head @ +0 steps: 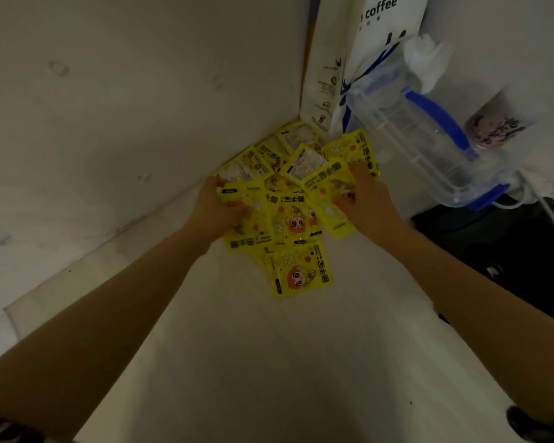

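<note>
Several yellow packets (290, 215) with a cartoon print lie in a loose, overlapping pile on a white surface (269, 362), pushed into the corner of the white walls. My left hand (216, 207) lies on the pile's left side, its fingers curled onto the packets there. My right hand (363, 195) is on the right side, thumb and fingers pinching packets at that edge. One packet (299, 271) lies nearest me, apart from both hands.
A white paper coffee bag (378, 33) stands in the corner behind the pile. A clear plastic box with blue clips (429, 132) sits to the right, with a cup (499, 123) beside it. A black object and white cable (506, 238) lie lower right.
</note>
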The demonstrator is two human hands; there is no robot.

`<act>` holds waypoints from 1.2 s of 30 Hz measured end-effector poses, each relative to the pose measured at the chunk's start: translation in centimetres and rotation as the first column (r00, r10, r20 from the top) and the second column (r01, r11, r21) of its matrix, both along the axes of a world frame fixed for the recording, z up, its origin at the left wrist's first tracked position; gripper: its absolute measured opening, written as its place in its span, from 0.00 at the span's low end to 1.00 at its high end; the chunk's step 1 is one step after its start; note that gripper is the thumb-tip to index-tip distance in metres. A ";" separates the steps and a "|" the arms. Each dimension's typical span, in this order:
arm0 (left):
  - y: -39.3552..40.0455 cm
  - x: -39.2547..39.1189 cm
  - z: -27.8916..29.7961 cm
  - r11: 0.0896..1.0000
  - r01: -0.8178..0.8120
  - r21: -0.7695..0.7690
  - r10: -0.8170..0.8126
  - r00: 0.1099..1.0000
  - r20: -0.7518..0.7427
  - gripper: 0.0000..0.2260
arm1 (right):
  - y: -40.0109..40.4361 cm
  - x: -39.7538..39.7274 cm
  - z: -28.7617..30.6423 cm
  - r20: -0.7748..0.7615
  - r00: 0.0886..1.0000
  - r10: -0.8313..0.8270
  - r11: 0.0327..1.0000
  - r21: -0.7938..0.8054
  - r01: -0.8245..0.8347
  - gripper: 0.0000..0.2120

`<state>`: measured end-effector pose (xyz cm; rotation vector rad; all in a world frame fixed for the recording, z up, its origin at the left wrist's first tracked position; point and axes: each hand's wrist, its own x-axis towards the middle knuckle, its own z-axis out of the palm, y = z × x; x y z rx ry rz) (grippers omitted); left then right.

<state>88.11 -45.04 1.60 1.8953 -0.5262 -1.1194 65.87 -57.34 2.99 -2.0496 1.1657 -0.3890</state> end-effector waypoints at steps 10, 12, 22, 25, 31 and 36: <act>-1.2 -4.6 -2.8 0.981 -0.111 0.160 0.136 0.978 -0.157 0.07 | -6.0 4.7 -0.8 -0.158 0.983 -0.095 0.995 0.022 0.100 0.22; -1.4 -4.9 -3.2 0.977 -0.109 0.183 0.133 0.983 -0.128 0.12 | -6.4 5.5 -0.8 -0.185 0.978 -0.098 0.992 0.058 0.110 0.21; -2.4 -6.5 -3.8 0.962 -0.106 0.250 0.153 0.973 -0.175 0.26 | -5.9 6.2 -2.4 -0.338 0.941 0.024 0.999 0.040 -0.011 0.13; -2.4 -6.8 -4.0 0.959 -0.110 0.263 0.165 0.966 -0.198 0.29 | -5.7 6.0 -2.7 -0.271 0.962 0.017 0.998 0.067 0.002 0.06; -2.0 -7.3 -4.5 0.958 -0.122 0.260 0.181 0.959 -0.218 0.23 | -5.5 5.0 -3.8 -0.282 0.959 0.017 0.997 0.080 0.006 0.08; -0.8 -6.9 -3.9 0.958 -0.157 0.242 0.201 0.965 -0.171 0.12 | -4.7 4.1 -4.2 -0.211 0.977 -0.038 0.996 0.066 0.054 0.09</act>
